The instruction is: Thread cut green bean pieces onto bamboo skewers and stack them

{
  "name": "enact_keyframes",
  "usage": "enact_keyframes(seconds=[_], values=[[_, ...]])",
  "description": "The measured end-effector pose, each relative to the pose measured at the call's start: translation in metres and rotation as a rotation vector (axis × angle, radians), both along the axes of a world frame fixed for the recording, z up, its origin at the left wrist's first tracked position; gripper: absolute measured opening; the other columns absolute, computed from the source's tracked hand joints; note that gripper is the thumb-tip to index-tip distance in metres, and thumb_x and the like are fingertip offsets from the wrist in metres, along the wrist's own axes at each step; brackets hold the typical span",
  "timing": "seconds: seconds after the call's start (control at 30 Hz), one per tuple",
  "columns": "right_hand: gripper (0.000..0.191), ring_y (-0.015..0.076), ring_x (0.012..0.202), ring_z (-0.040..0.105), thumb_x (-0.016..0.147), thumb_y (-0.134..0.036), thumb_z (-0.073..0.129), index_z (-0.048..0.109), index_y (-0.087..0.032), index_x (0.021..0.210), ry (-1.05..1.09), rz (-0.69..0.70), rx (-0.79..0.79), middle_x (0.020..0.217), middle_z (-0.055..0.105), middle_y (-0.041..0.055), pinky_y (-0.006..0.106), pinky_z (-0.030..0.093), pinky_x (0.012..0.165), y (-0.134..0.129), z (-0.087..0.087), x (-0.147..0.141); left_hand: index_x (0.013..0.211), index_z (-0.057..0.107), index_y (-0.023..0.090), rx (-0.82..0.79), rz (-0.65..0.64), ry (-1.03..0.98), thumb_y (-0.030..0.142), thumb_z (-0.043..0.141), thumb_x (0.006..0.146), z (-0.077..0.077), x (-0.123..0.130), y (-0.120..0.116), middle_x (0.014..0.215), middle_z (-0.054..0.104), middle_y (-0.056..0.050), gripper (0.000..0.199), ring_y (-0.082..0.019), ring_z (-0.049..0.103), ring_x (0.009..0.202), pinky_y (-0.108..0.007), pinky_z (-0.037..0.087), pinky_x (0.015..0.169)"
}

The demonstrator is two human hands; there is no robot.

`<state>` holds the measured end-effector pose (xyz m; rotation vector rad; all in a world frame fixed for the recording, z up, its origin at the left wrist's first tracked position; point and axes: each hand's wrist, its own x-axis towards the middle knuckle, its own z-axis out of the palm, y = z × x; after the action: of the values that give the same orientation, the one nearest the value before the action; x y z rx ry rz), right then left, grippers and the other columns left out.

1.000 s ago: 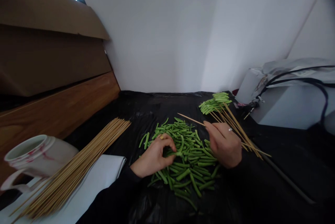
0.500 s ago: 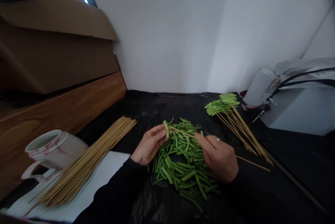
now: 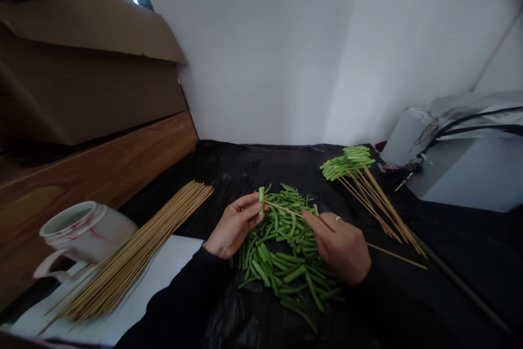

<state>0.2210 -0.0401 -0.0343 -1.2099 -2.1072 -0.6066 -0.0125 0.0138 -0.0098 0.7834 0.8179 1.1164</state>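
Observation:
My left hand [image 3: 239,222] pinches a short cut piece of green bean [image 3: 261,200], held nearly upright. In my right hand [image 3: 340,245] is a thin wooden skewer [image 3: 286,208]; its front end meets the bean piece, and its tail sticks out behind the hand to the right. Another bit of green shows by my right fingertips, partly covered by them. Below both hands spreads a loose heap of cut green beans [image 3: 294,240] on black plastic sheeting [image 3: 261,161]. Whether the skewer tip has gone through the piece cannot be made out.
Skewered green beans [image 3: 347,163] lie at the back right, their sticks pointing toward me. On the left, a bundle of bare skewers [image 3: 143,251] rests on white paper [image 3: 143,300] beside a tipped mug [image 3: 90,234]. A cardboard box [image 3: 90,77] stands beyond; a grey-white box [image 3: 469,169] is right.
The bean piece in my left fingers has turned from slanted to nearly upright. My right hand and the skewer have shifted very slightly.

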Motion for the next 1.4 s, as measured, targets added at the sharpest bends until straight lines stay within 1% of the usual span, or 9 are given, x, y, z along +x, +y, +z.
enact_keyframes(seconds=[0.47,0.67,0.8,0.9,0.97,1.07,1.23,1.3,1.4], values=[[0.037,0.0142,0.070,0.052,0.087,-0.007,0.042,0.063,-0.017,0.116,0.002,-0.012,-0.014,0.073,0.057,0.0023,0.027,0.033,0.062,-0.001,-0.002,0.001,0.094,0.073,0.015,0.015,0.043,0.017,0.012,0.081,0.064,0.000,0.002,0.000,0.090,0.073,-0.005,0.031,-0.012,0.066,0.081,-0.021,0.051,0.076],[0.038,0.0140,0.072,0.053,0.087,-0.006,0.040,0.063,-0.016,0.116,0.012,-0.011,-0.025,0.074,0.058,0.0029,0.026,0.035,0.063,0.000,-0.003,0.000,0.091,0.075,0.013,0.068,0.050,0.057,0.026,0.078,0.069,0.000,0.003,-0.001,0.092,0.073,-0.008,0.026,-0.014,0.065,0.084,-0.023,0.050,0.079],[0.037,0.0135,0.070,0.053,0.088,-0.008,0.041,0.063,-0.016,0.116,0.015,-0.006,-0.015,0.073,0.058,0.0026,0.025,0.035,0.061,-0.001,-0.002,-0.001,0.091,0.075,0.014,0.064,0.068,0.063,0.026,0.081,0.066,0.000,0.006,-0.003,0.088,0.073,-0.007,0.029,-0.013,0.064,0.081,-0.023,0.050,0.078],[0.037,0.0136,0.071,0.054,0.087,-0.009,0.042,0.063,-0.016,0.117,0.023,-0.031,-0.028,0.074,0.059,0.0029,0.025,0.036,0.062,-0.001,-0.002,-0.001,0.096,0.074,0.017,0.135,0.113,0.184,0.027,0.080,0.067,0.001,0.007,-0.003,0.087,0.072,-0.005,0.032,-0.013,0.063,0.077,-0.022,0.048,0.072],[0.036,0.0140,0.072,0.054,0.088,-0.009,0.042,0.063,-0.015,0.117,0.031,-0.047,-0.037,0.075,0.059,0.0031,0.025,0.037,0.063,-0.001,-0.002,0.000,0.086,0.075,0.016,0.240,0.110,0.341,0.028,0.079,0.067,0.001,0.008,-0.004,0.079,0.071,-0.005,0.023,-0.014,0.062,0.071,-0.023,0.046,0.067],[0.036,0.0141,0.073,0.055,0.089,-0.010,0.042,0.062,-0.016,0.118,0.045,-0.053,-0.051,0.076,0.059,0.0031,0.025,0.037,0.064,0.000,-0.002,0.002,0.069,0.074,0.015,0.417,-0.009,0.545,0.030,0.078,0.066,0.000,0.009,-0.006,0.070,0.069,-0.005,0.015,-0.016,0.058,0.065,-0.025,0.043,0.063],[0.034,0.0142,0.073,0.055,0.090,-0.012,0.043,0.062,-0.017,0.118,0.055,-0.050,-0.078,0.077,0.060,0.0031,0.025,0.037,0.065,0.001,-0.004,0.002,0.061,0.071,0.017,0.681,-0.268,0.829,0.042,0.076,0.067,0.004,0.012,-0.017,0.064,0.058,-0.002,0.026,-0.013,0.049,0.059,-0.025,0.035,0.054],[0.034,0.0145,0.074,0.055,0.090,-0.011,0.043,0.062,-0.016,0.117,0.054,-0.052,-0.084,0.077,0.060,0.0033,0.025,0.037,0.066,0.001,-0.004,0.002,0.063,0.070,0.018,0.783,-0.407,0.939,0.048,0.078,0.062,0.006,0.013,-0.022,0.066,0.058,-0.002,0.031,-0.015,0.050,0.063,-0.026,0.035,0.057],[0.035,0.0151,0.075,0.055,0.089,-0.011,0.043,0.062,-0.017,0.118,0.048,-0.066,-0.098,0.078,0.060,0.0038,0.025,0.037,0.067,0.000,-0.003,0.002,0.066,0.070,0.020,0.926,-0.497,1.098,0.050,0.083,0.052,0.008,0.013,-0.028,0.071,0.061,-0.002,0.036,-0.019,0.054,0.074,-0.027,0.037,0.065]])
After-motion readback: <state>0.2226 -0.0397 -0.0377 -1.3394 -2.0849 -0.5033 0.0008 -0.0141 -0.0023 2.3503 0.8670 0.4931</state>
